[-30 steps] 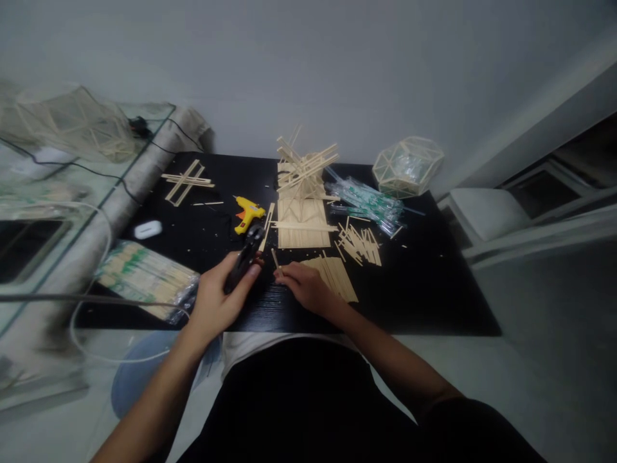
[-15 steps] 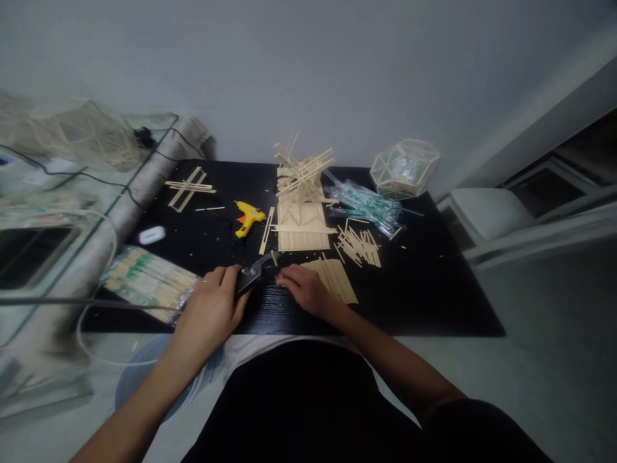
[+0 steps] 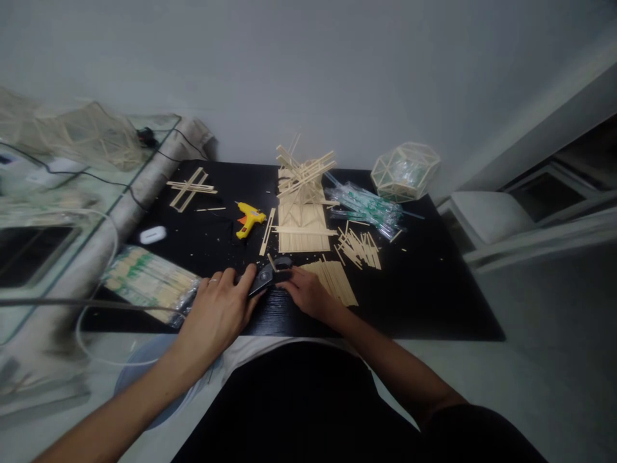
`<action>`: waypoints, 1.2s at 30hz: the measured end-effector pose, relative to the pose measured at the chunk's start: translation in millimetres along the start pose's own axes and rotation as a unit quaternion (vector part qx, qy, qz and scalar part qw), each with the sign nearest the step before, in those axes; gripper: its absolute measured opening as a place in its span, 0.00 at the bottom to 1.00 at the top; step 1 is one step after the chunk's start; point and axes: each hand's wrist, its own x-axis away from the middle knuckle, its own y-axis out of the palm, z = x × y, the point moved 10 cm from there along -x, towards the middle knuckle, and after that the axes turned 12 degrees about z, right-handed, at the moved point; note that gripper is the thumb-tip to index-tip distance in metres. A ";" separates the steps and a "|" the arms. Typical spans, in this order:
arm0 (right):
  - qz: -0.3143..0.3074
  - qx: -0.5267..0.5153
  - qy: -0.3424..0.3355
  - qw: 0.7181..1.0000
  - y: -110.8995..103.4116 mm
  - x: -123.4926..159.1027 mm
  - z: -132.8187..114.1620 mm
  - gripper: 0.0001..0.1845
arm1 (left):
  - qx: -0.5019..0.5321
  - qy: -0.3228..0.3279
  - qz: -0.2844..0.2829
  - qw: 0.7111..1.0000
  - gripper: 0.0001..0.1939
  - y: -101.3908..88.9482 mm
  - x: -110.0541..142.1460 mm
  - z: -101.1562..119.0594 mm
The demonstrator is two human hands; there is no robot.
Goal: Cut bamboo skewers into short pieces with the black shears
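My left hand [image 3: 219, 302] is wrapped round the handles of a black hand cutter [image 3: 265, 279] low over the table's front. The cutter's jaws spread toward my right hand [image 3: 307, 290], which is closed in a pinch. Between those fingers is a thin wooden stick [image 3: 271, 260], its tip sticking up at the jaws; the rest of it is hidden. Just beside my right hand lies a row of flat wooden sticks [image 3: 337, 283]. Beyond it stands a model of crossed sticks [image 3: 306, 180] on a flat stick panel [image 3: 303, 241].
On the black table [image 3: 424, 289] are a yellow glue gun [image 3: 249, 220], a loose stick pile [image 3: 361, 247], plastic wrappers [image 3: 369, 206], a faceted stick frame [image 3: 405, 170], crossed sticks [image 3: 191, 188], a white case [image 3: 153, 235] and a pack of sticks [image 3: 149, 280]. A glass table [image 3: 159, 138] adjoins at left.
My left hand has swung the cutter down and to the right, bringing its jaws to the stick. My right hand has barely moved and still pinches the stick.
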 end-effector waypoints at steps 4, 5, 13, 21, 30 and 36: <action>-0.005 0.018 0.010 1.000 1.0 1.5 2.5 0.07 | -0.012 0.010 -0.029 0.999 0.21 3.0 -0.2 1.0; -0.008 0.022 0.012 1.000 1.2 1.4 2.4 0.08 | -0.014 0.011 -0.038 0.999 0.19 4.1 0.2 0.8; -0.025 0.032 0.029 0.999 2.8 -0.8 0.3 0.09 | -0.018 -0.014 -0.103 0.994 0.19 10.9 4.5 -6.0; -0.037 0.011 0.075 0.996 -1.6 -4.4 3.4 0.07 | 0.014 -0.033 -0.069 0.997 0.21 17.2 0.1 -22.7; -0.058 0.035 0.263 0.962 -14.7 -3.7 40.3 0.17 | 0.125 -0.161 -0.041 0.978 0.17 55.9 6.4 -62.9; -0.116 0.143 0.160 0.970 5.6 -9.5 20.2 0.09 | 0.182 -0.142 -0.028 0.973 0.21 75.5 10.3 -63.5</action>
